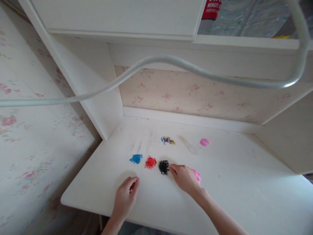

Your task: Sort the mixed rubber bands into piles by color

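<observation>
Small loose piles of what look like thin rubber bands lie on the white desk. A blue pile [136, 158], a red pile [150, 162] and a black pile [163, 167] form a row. My right hand [184, 176] is at the right edge of the black pile, fingertips pinched together; whatever they hold is hidden. Behind its wrist a pink pile [196, 175] is partly covered. My left hand [126, 195] hovers near the front edge, below the blue and red piles, its fingers curled closed; I cannot see anything in them. Farther back is a mixed-colour pile [168, 140].
Another pink pile [205, 142] sits at the back right, near a clear, flat item [189, 146]. A pale bent tube [166, 59] crosses the view above the white desk [234, 195]. Overhead, a shelf [244, 40] bears plastic-wrapped bottles.
</observation>
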`<state>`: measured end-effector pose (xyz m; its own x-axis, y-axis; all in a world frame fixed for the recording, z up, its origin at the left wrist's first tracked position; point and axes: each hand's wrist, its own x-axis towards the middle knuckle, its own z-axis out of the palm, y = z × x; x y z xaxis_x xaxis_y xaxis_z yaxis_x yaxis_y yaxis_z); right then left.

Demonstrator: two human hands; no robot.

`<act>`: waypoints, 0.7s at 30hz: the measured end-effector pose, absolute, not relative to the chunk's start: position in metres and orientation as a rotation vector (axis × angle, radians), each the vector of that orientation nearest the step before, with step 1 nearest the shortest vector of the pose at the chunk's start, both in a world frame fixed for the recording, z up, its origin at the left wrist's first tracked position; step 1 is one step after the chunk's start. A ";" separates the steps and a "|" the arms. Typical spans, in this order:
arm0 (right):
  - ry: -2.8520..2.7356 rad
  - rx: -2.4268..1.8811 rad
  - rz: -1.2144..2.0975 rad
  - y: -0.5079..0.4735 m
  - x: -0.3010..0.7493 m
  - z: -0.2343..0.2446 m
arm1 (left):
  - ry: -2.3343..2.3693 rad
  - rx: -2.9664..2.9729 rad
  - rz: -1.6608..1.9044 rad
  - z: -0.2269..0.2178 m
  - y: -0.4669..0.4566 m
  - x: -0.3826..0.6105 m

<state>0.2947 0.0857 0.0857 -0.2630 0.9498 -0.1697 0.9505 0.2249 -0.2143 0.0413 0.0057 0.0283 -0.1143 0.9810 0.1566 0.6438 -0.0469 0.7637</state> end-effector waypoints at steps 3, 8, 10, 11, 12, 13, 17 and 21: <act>2.403 1.934 -0.426 0.086 0.292 0.082 | 1.795 1.722 1.003 0.031 0.007 0.042; 2.355 1.969 -0.416 0.087 0.285 0.080 | 1.795 1.718 1.008 0.034 0.006 0.043; 2.353 1.990 -0.412 0.087 0.286 0.083 | 1.790 1.717 1.005 0.035 0.005 0.043; 2.350 2.007 -0.408 0.086 0.288 0.086 | 1.790 1.718 0.999 0.034 0.004 0.042; 2.343 2.026 -0.399 0.085 0.290 0.089 | 1.792 1.719 0.990 0.034 0.004 0.042; 2.338 2.050 -0.393 0.083 0.294 0.092 | 1.794 1.721 0.982 0.033 0.003 0.042; 2.374 2.269 -0.492 0.068 0.317 0.094 | 1.797 1.727 0.962 0.030 0.004 0.042; 2.337 2.591 -0.716 0.039 0.348 0.069 | 1.820 1.770 0.921 0.036 0.010 0.046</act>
